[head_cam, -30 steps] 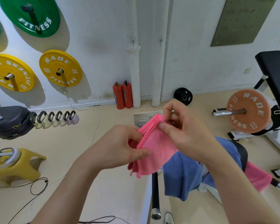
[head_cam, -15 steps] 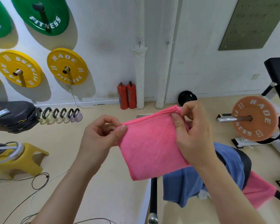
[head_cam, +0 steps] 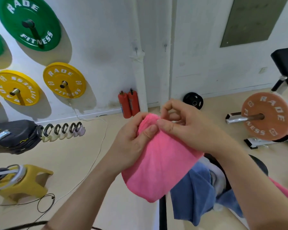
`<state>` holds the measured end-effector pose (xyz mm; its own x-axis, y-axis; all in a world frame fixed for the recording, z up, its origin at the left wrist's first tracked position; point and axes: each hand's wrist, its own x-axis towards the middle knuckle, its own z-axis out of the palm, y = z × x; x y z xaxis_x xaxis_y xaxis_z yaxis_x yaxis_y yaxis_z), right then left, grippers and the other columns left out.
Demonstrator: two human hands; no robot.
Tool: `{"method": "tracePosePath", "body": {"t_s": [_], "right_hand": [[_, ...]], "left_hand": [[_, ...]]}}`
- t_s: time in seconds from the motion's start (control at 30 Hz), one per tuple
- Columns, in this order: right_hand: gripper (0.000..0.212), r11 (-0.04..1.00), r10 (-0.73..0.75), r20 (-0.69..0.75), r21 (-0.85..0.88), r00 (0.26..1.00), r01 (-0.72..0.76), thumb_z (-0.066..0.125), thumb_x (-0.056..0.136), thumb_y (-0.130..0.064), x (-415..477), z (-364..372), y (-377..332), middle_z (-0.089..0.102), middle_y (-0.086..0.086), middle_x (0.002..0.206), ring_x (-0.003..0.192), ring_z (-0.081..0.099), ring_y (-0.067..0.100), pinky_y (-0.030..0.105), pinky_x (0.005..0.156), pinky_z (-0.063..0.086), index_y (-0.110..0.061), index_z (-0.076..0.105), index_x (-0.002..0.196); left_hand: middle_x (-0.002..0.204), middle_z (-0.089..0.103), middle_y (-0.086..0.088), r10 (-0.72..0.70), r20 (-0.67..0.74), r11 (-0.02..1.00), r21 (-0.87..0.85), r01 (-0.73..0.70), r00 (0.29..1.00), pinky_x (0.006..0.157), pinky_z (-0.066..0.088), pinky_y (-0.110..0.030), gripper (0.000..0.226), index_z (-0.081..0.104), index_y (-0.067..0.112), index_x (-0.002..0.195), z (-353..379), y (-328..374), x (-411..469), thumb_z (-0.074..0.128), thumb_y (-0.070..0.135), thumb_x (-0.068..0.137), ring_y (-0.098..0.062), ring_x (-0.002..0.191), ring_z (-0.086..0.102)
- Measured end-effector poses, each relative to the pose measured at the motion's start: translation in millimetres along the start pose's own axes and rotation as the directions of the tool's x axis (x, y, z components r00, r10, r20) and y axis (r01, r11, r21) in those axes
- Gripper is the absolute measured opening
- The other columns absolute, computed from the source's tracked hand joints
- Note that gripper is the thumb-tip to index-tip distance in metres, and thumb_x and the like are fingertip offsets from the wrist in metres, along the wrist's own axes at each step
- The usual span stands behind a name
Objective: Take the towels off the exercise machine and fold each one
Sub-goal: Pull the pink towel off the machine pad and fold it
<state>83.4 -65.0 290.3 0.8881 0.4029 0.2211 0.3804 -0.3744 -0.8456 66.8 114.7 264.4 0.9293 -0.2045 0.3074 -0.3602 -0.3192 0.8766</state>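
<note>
A pink towel (head_cam: 158, 165) hangs folded in front of me, its top corners pinched together. My left hand (head_cam: 131, 143) grips the top edge with the thumb on the cloth. My right hand (head_cam: 184, 128) meets it there and pinches the same edge. Below and to the right, a blue towel (head_cam: 193, 196) is draped over the black seat of the exercise machine (head_cam: 259, 165). Another pink towel (head_cam: 284, 193) hangs on the machine at the far right, partly hidden by my right forearm.
Green and yellow weight plates (head_cam: 64, 80) hang on the white wall. Two red extinguishers (head_cam: 129, 103) stand by a pipe. An orange plate on a bar (head_cam: 266, 116) is at right. A yellow stool (head_cam: 23, 181), kettlebells and cables lie on the floor at left.
The towel was spread flat between my hands; now my hands have come together and the towel is folded in half, hanging lower.
</note>
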Motion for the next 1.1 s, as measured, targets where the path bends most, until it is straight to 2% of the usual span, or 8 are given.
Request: {"method": "tracePosePath", "body": {"t_s": [0.13,0.47,0.6,0.7,0.77,0.87,0.97,1.1], "right_hand": [[0.031,0.982,0.113,0.104,0.142,0.988,-0.127,0.070,0.076,-0.037,-4,-7,10,0.071,0.009,0.094,0.089,0.068,0.019,0.042,0.089,0.054,-0.014,0.065,0.096],[0.010,0.959,0.125,0.053,-0.263,0.991,-0.107,0.077,0.077,-0.031,36,96,-53,0.070,-0.005,0.080,0.082,0.064,0.010,0.038,0.081,0.052,-0.022,0.073,0.077],[0.032,0.967,0.066,0.041,-0.250,0.997,-0.054,0.078,0.072,-0.035,63,153,-93,0.060,0.001,0.061,0.064,0.058,0.018,0.042,0.067,0.052,-0.013,0.058,0.061],[0.041,0.994,0.091,-0.029,-0.052,0.995,-0.093,0.081,0.074,-0.022,90,186,-104,0.045,0.001,0.057,0.055,0.042,0.015,0.035,0.050,0.037,-0.004,0.046,0.063],[0.030,0.947,0.134,-0.099,0.306,0.986,-0.098,0.077,0.076,-0.005,111,205,-103,0.050,-0.003,0.060,0.057,0.046,0.008,0.024,0.052,0.038,-0.008,0.048,0.069],[0.037,0.546,0.280,-0.057,0.831,0.958,-0.110,0.073,0.073,0.001,141,230,-97,0.068,-0.001,0.082,0.072,0.061,0.013,0.023,0.057,0.051,-0.012,0.055,0.104],[0.059,0.305,0.247,0.148,0.926,0.958,-0.222,0.080,0.069,-0.018,155,251,-89,0.071,0.006,0.105,0.095,0.068,0.017,0.032,0.078,0.058,-0.007,0.057,0.122],[0.049,0.574,0.286,0.084,0.783,0.955,-0.241,0.078,0.074,-0.010,174,265,-78,0.070,0.008,0.113,0.098,0.069,0.016,0.029,0.080,0.057,-0.010,0.058,0.119]], "left_hand": [[0.081,0.064,0.022,-0.016,-0.130,0.997,-0.083,0.006,0.991,0.071,0.044,-0.012,0.012,0.058,0.029,0.094,-29,-12,9,0.055,0.038,0.087,0.003,0.078,0.058],[0.089,0.062,0.002,-0.081,-0.146,0.968,-0.248,0.042,0.986,0.084,0.042,-0.034,0.010,0.061,0.028,0.091,-170,-81,-8,0.053,0.026,0.086,-0.015,0.088,0.056],[0.087,0.061,0.006,-0.077,-0.293,0.980,-0.197,0.018,0.953,0.078,0.043,-0.019,0.013,0.058,0.026,0.093,-219,-96,-19,0.050,0.015,0.090,-0.005,0.083,0.056],[0.084,0.056,0.013,0.000,-0.347,0.996,-0.081,-0.030,0.938,0.072,0.041,-0.013,0.023,0.053,0.031,0.091,-249,-91,-23,0.044,0.011,0.097,0.002,0.078,0.052],[0.083,0.055,0.015,0.007,-0.407,0.998,-0.052,-0.031,0.913,0.070,0.041,-0.013,0.020,0.051,0.032,0.089,-265,-87,-18,0.043,0.017,0.100,0.004,0.076,0.050],[0.082,0.053,0.016,-0.050,-0.517,0.992,-0.127,-0.019,0.854,0.067,0.041,-0.013,0.018,0.050,0.031,0.087,-278,-82,-4,0.041,0.024,0.100,0.009,0.071,0.049],[0.081,0.051,0.015,-0.119,-0.573,0.978,-0.206,-0.002,0.811,0.068,0.041,-0.016,0.018,0.048,0.031,0.085,-278,-82,12,0.039,0.027,0.101,0.011,0.067,0.049],[0.086,0.050,0.013,-0.077,-0.601,0.995,-0.096,0.025,0.795,0.072,0.036,-0.025,0.013,0.043,0.029,0.089,-285,-91,41,0.037,0.029,0.101,0.000,0.079,0.049]]}}
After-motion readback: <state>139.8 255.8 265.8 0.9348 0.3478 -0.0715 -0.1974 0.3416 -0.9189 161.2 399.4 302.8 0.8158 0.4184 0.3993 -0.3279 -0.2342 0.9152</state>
